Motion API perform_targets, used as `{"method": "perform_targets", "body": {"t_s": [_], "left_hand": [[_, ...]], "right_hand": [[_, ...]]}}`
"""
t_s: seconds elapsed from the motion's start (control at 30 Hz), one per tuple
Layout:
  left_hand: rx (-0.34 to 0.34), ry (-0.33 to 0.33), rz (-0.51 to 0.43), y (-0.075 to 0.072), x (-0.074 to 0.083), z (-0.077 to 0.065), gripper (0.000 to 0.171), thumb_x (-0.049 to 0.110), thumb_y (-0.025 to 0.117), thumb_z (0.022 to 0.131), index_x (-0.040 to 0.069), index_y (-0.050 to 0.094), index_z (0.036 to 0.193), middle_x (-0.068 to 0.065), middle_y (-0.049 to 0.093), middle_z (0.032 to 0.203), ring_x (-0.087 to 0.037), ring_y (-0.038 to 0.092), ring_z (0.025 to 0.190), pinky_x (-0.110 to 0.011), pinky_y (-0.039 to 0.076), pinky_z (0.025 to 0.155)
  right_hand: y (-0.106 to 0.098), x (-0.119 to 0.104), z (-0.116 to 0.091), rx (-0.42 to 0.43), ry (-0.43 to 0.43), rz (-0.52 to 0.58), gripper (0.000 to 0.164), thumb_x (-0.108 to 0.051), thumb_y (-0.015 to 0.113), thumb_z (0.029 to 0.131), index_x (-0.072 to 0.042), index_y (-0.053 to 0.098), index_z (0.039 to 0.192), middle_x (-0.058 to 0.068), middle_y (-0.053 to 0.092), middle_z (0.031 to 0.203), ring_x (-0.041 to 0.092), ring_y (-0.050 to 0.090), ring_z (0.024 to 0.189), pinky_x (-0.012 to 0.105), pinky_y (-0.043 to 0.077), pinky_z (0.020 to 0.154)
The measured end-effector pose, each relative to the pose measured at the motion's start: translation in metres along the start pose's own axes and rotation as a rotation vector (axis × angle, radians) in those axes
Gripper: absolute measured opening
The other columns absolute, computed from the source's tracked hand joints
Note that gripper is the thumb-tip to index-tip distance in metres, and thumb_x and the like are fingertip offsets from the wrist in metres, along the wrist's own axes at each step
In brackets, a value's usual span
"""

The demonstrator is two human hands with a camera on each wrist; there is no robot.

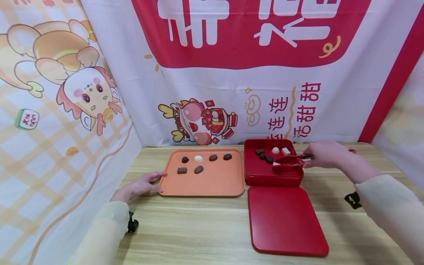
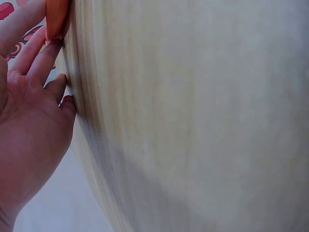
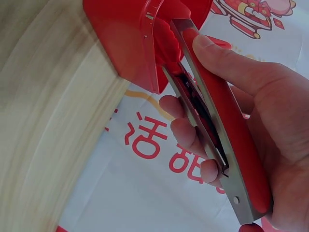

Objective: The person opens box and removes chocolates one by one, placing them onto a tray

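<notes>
At the left edge of an orange tray (image 1: pixel 202 186), my left hand (image 1: pixel 144 184) touches the rim with fairly straight fingers. Several dark chocolates (image 1: pixel 213 158) and one white chocolate (image 1: pixel 198 158) lie on the tray in two rows. My right hand (image 1: pixel 326 154) grips red-handled metal tongs (image 3: pixel 227 140), thumb on one arm and fingers curled round the other. The red tong heads (image 1: pixel 286 168) reach down into a red box (image 1: pixel 273 180), spread apart, with a white piece (image 1: pixel 276 164) by their tips. More dark and white chocolates (image 1: pixel 275 150) sit in the box.
A flat red lid (image 1: pixel 286 221) lies on the wooden table (image 1: pixel 185 228) in front of the box. Behind the tray and box hangs a printed cloth (image 1: pixel 198 88), and another patterned cloth (image 1: pixel 73 147) runs along the left side.
</notes>
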State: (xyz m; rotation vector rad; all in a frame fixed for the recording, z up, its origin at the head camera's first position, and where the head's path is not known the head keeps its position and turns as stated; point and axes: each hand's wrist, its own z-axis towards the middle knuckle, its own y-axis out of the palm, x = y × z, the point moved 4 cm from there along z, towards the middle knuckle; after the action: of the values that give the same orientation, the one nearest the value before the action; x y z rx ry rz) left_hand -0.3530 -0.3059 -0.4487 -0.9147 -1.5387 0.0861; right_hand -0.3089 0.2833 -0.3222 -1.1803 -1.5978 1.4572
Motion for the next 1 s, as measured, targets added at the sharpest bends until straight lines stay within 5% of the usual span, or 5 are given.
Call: {"method": "perform_targets", "body": {"t_s": [0.43,1.0], "left_hand": [[0.009,-0.004,-0.017,-0.002,-0.002,-0.002,0.075,0.014,0.075,0.086,0.002,0.036,0.149,-0.025,0.024,0.154,-0.042,0.018,0.142,-0.054,0.020,0.112],[0.004,0.021,0.019,-0.002,-0.002,0.002,0.075,0.017,0.075,0.086,0.002,0.038,0.148,-0.026,0.026,0.153,-0.042,0.020,0.141,-0.055,0.020,0.112]], "right_hand": [[-0.020,-0.014,-0.006,0.096,-0.017,0.005,0.052,-0.040,0.078,0.080,-0.001,0.070,0.113,0.004,0.070,0.091,0.016,0.063,0.075,0.044,0.056,0.069],[-0.042,-0.081,0.018,0.215,-0.105,-0.141,0.055,-0.037,0.079,0.081,-0.007,0.067,0.125,0.010,0.071,0.103,0.025,0.066,0.087,0.043,0.054,0.069]]}}
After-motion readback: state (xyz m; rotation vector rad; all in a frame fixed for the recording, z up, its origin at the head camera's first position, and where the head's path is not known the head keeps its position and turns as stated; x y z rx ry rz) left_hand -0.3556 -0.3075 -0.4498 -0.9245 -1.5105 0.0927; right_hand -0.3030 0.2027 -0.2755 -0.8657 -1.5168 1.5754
